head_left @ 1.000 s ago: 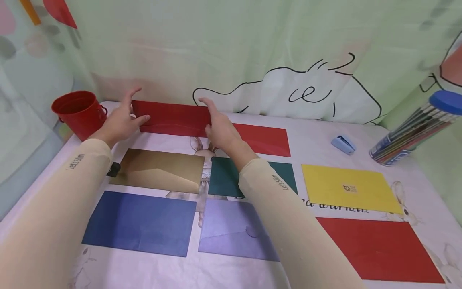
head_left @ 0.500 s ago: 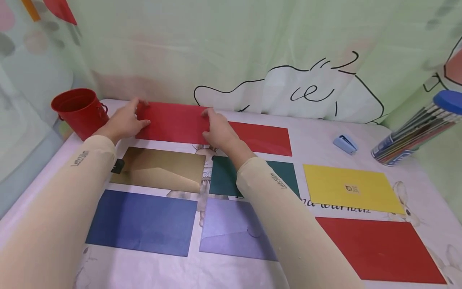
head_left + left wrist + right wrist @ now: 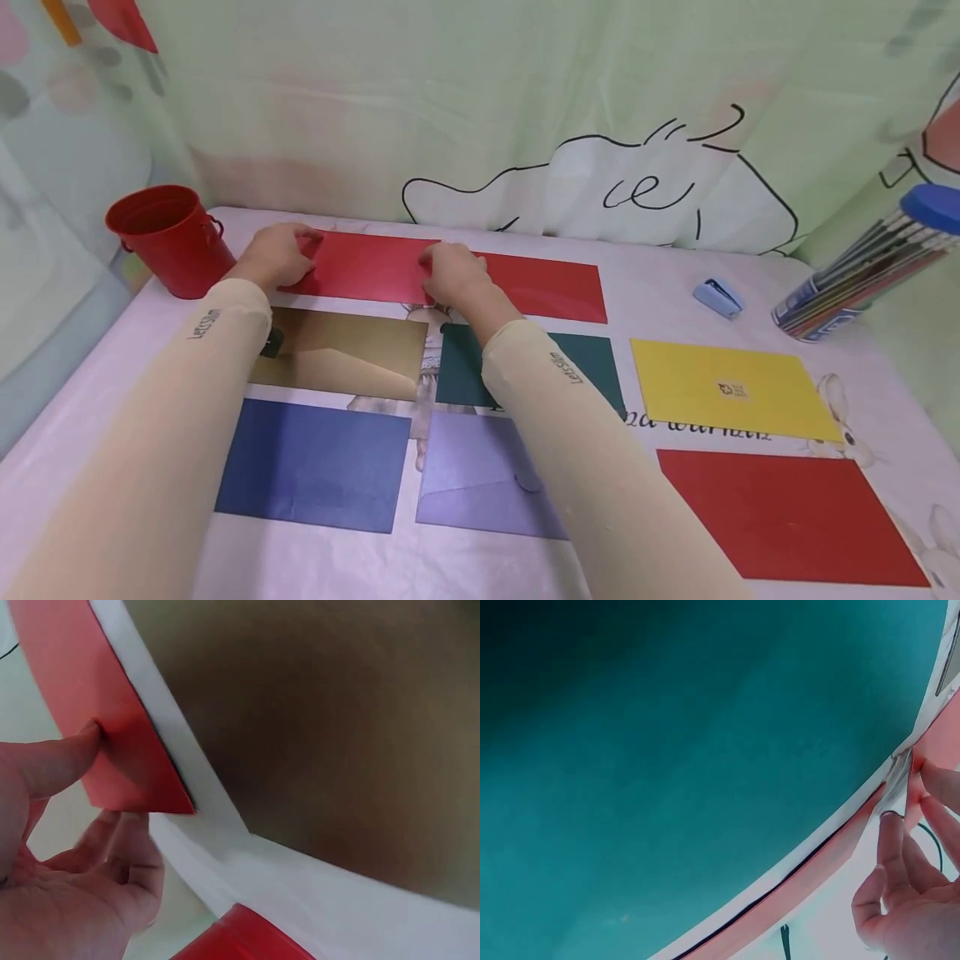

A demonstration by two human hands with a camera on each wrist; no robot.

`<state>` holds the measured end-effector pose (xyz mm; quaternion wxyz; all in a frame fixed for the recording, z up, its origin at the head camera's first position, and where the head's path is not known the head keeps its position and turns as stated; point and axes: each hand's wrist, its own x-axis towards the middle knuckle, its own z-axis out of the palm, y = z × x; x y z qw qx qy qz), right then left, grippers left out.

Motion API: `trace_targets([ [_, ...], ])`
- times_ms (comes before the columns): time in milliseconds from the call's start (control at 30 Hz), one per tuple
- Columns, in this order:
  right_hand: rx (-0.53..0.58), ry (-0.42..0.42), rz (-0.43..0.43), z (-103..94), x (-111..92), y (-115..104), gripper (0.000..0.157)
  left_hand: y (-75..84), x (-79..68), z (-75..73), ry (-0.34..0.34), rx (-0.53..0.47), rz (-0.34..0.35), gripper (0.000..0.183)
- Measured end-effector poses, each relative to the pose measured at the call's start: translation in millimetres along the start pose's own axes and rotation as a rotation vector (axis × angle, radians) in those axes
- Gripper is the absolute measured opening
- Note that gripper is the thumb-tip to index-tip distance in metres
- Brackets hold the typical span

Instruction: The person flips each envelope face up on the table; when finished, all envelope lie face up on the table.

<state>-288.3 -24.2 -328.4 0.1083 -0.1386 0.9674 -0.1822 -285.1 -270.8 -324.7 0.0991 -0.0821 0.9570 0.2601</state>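
At the back left of the table, both hands hold a bright red envelope (image 3: 367, 268) by its short ends, low over the cloth. My left hand (image 3: 276, 257) grips its left end; in the left wrist view the thumb presses on the envelope's face (image 3: 82, 675) while the fingers curl behind the edge. My right hand (image 3: 457, 273) pinches the right end, and the right wrist view shows its fingertips around that edge. Just right of it lies another red envelope (image 3: 547, 287), partly behind the right hand. A gold envelope (image 3: 352, 350) lies in front.
A red bucket (image 3: 187, 258) stands beside the left hand. Green (image 3: 459, 367), blue (image 3: 315, 467), lilac (image 3: 480, 475), yellow (image 3: 727, 392) and red (image 3: 795, 517) envelopes lie in rows. At the right are a light blue stapler (image 3: 718, 297) and a blue-lidded pencil tub (image 3: 847, 283).
The red envelope has tipped from nearly upright to almost flat and come down toward the table. Both hands have lowered with it; the left has also shifted slightly right.
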Motion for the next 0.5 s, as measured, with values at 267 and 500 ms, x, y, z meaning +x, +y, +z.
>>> trace_targets([
  [267,-0.043,0.01,0.016,4.7,-0.6,1.0,0.064,0.0,3.2,4.0,-0.03,0.014,-0.03,0.067],
  [500,-0.064,0.005,-0.02,6.1,0.1,0.5,0.063,-0.2,0.3,9.3,0.023,0.116,0.049,0.063],
])
